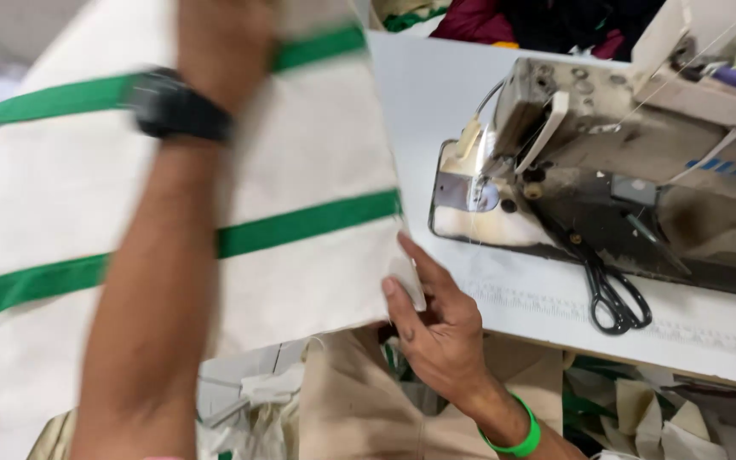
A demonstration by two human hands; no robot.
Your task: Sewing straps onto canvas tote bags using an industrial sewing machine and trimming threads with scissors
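Note:
A large cream fabric panel [308, 153] with two green stripes fills the left half of the view, held up and blurred by motion. My left hand [223, 43], with a black watch on the wrist, grips the panel near its top edge, and that forearm runs down across the cloth. My right hand [436, 319], wearing a green wristband, pinches the panel's lower right corner between thumb and fingers, beside the table's front edge.
A worn industrial sewing machine [606, 153] stands on the white table [436, 94] at right. Black scissors [611, 290] lie in front of it. Cream and green fabric scraps [641, 417] are piled below the table, and dark garments [547, 21] lie at the back.

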